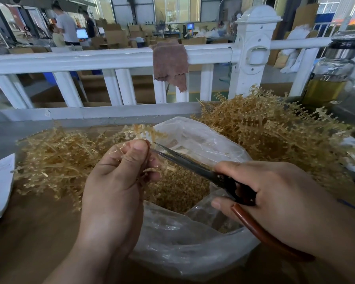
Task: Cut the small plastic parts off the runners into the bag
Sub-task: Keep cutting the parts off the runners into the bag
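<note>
Runners are heaped on the table to either side of the clear bag. One runner is pinched between the thumb and curled fingers of the left hand, above the bag's open mouth (cut parts lie inside). Scissors are gripped by the right hand, blades slightly parted, tips at the held runner.
</note>
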